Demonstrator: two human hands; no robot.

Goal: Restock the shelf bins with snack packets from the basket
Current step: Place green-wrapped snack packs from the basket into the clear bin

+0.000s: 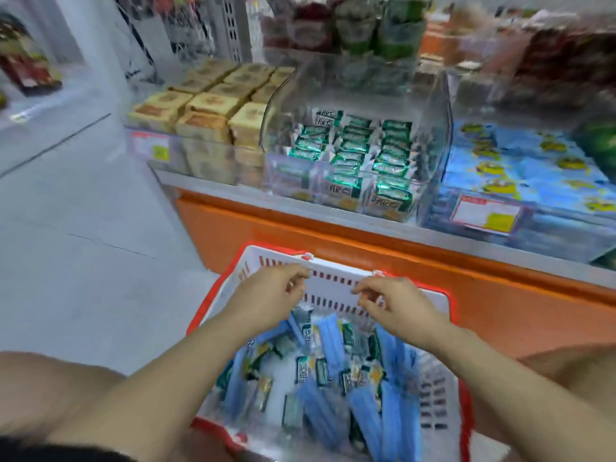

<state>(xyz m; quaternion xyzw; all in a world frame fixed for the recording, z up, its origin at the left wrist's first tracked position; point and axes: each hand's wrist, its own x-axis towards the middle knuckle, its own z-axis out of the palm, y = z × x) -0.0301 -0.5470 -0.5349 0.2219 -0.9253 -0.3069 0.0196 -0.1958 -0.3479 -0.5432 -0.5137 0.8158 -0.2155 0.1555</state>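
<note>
Left hand [270, 295] and right hand [396, 305], loosely curled and empty, poised over the white red-rimmed plastic basket [333, 291]: apparently the pick-up step, next grasping blue snack packets [328, 338].

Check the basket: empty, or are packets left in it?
Not empty. The basket holds many blue and green packets covering most of its floor.

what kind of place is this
Most likely a snack shop or supermarket aisle. Clear shelf bins hold rows of wrapped snacks, price tags sit on bin fronts, and a red-rimmed shopping basket of packets sits in front.
</note>
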